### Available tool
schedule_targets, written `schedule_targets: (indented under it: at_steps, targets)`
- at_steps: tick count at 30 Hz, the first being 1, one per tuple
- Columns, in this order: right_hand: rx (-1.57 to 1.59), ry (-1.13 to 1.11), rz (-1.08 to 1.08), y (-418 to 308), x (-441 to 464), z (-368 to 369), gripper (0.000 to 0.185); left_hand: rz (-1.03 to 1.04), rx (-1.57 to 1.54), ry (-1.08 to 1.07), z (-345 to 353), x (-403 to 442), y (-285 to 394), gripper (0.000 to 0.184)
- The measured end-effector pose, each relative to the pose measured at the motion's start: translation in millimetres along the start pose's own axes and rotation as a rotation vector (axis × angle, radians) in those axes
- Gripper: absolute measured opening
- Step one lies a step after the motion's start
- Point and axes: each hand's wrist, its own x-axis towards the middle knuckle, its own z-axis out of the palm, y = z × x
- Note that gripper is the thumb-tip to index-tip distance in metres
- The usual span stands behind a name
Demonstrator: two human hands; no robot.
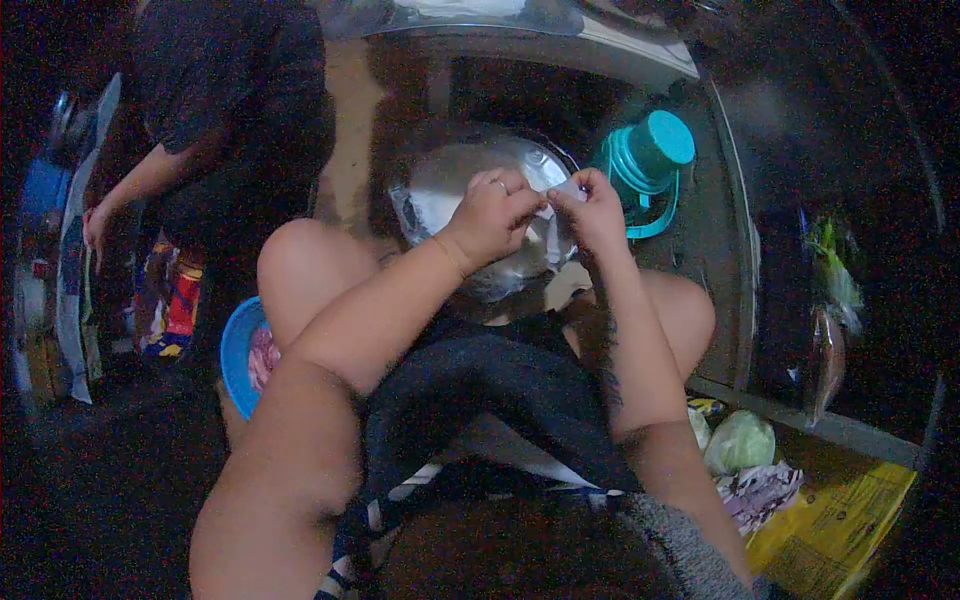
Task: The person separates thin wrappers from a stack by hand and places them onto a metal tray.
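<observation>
My left hand (494, 218) is closed in a pinch, with a ring on one finger. It meets my right hand (594, 212) over a wide metal basin (455, 160). Between my fingertips is a small whitish piece (570, 188), pinched by my right hand; it looks thin, but I cannot make out what it is. Whether my left fingers grip the same piece is unclear. Below my hands, a pale strip (553, 245) shows against the basin.
A teal bucket (650, 165) stands right of the basin. A blue tub (238, 358) with pinkish contents sits by my left leg. Cabbage (741, 443) and a yellow sack (850, 520) lie at lower right. Another person (235, 110) stands at upper left, one arm lowered.
</observation>
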Motion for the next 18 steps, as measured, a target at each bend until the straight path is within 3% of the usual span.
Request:
schedule_targets:
  at_steps: [6,9,18]
  targets:
    - [0.049,0.105,0.067,9.5,9.1,-2.4,0.031,0.080,0.000,-0.021,-3.8,-2.2,7.2,0.028]
    - [0.074,0.105,0.070,9.2,11.1,-10.2,0.032,0.106,0.016,-0.083,-4.4,-4.9,1.4,0.043]
    - [0.318,-0.005,0.150,10.2,21.3,-28.3,0.029,0.010,-0.189,0.036,-10.5,0.8,8.0,0.039]
